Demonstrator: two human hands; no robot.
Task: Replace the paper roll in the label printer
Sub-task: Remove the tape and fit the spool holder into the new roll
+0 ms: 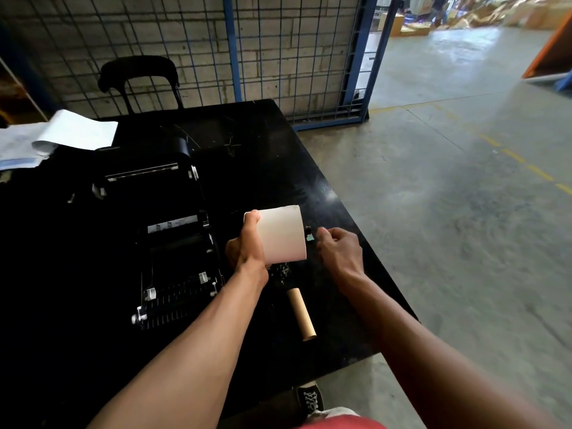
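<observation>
A black label printer [167, 239] lies on the black table [263, 156] with its lid swung open and its roll bay bare. My left hand [247, 246] grips a full white paper roll [283, 233] just right of the printer, above the table. My right hand [339, 249] pinches a small black spindle end with a green tab [309, 235] that sticks out of the roll's right side. An empty brown cardboard core [301, 314] lies on the table below the roll, near the front edge.
White papers [62, 134] lie at the table's far left. A black chair [139, 78] stands behind the table against a blue wire fence [294, 57]. Concrete floor [464, 181] spreads to the right. My shoe [309, 397] shows below the table edge.
</observation>
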